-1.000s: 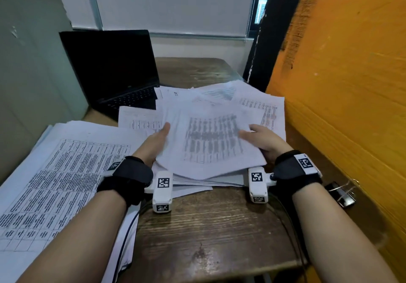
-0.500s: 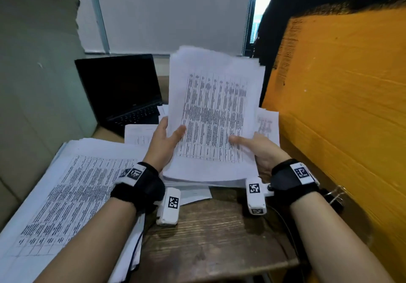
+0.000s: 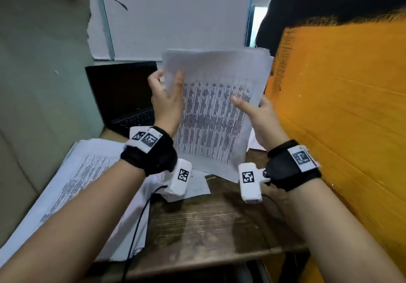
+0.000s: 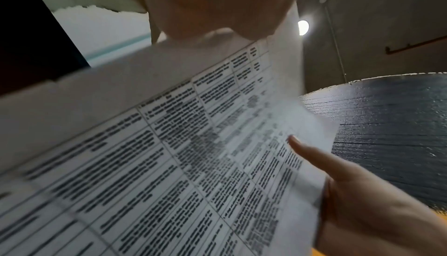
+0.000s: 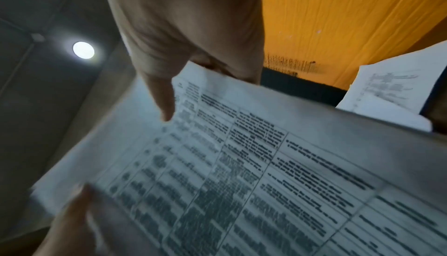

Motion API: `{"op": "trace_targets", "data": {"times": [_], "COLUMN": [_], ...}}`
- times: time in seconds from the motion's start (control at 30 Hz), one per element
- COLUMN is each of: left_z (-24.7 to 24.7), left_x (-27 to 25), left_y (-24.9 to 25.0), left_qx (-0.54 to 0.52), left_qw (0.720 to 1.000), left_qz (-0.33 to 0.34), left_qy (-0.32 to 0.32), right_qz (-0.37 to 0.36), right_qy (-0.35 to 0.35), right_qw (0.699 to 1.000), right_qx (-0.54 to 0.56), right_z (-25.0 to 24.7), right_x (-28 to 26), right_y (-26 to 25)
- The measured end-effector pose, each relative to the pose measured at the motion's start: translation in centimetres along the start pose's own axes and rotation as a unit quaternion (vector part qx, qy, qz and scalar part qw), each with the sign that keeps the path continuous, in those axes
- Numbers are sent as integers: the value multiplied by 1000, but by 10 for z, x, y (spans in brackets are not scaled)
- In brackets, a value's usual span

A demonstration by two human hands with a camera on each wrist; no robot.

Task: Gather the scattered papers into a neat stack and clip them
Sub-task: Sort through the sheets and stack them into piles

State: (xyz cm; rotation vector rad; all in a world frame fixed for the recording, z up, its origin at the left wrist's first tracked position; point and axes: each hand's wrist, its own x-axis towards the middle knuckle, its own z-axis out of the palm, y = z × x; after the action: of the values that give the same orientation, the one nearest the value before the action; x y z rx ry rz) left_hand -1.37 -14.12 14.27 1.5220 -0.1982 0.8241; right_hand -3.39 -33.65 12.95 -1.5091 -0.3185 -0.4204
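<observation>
Lifting the sheaf of printed papers (image 3: 216,111) upright off the wooden desk (image 3: 215,227), our left hand (image 3: 167,104) and right hand (image 3: 259,115) pinch its sides, ready to tap the edges square.

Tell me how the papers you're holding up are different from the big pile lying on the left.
The held papers stand upright above the desk, gripped by the left hand and right hand; the left pile lies flat, untouched. The held sheets look fairly squared; the pile's edges are fanned. Both are white with printed tables.

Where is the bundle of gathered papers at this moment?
In the head view the bundle of papers is upright at centre, above the wooden desk, gripped between the left hand and right hand, with the laptop behind-left.
</observation>
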Motion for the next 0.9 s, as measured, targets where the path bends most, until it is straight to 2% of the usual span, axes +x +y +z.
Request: {"op": "trace_targets", "data": {"times": [0.13,0.23,0.33,0.4,0.47,0.5,0.57,0.63,0.73,0.83,0.9], "left_z": [17,11,-4,-14,-17,-17,-18,-29,-53,-84,-102], "left_x": [5,9,3,-15,-37,-44,-45,-31,-8,26,52], "left_y": [29,35,-5,-36,-55,-57,-57,-58,-51,-20,9], "left_qx": [-7,11,44,87,80,63,11,-2,52,85,70], "left_qw": [993,993,999,982,962,962,973,980,982,982,986], "left_qz": [84,100,-15,-124,-195,-202,-211,-199,-182,-169,-146], "left_qy": [81,57,-25,-116,-176,-169,-88,-20,-19,15,50], "right_qz": [-76,-68,64,155,166,150,94,42,19,42,66], "right_qy": [45,2,-65,-132,-130,-94,-4,34,3,-17,-55], "right_qw": [996,997,993,973,974,982,994,997,995,991,988], "right_qx": [-28,-22,-73,-110,-82,-64,-54,-58,-94,-126,-129], "right_z": [19,9,-16,-24,-19,-12,2,13,30,55,79], "right_x": [10,13,-2,-21,-36,-41,-40,-31,-20,-19,-27], "right_y": [-29,-35,4,40,64,66,61,50,43,47,57]}}
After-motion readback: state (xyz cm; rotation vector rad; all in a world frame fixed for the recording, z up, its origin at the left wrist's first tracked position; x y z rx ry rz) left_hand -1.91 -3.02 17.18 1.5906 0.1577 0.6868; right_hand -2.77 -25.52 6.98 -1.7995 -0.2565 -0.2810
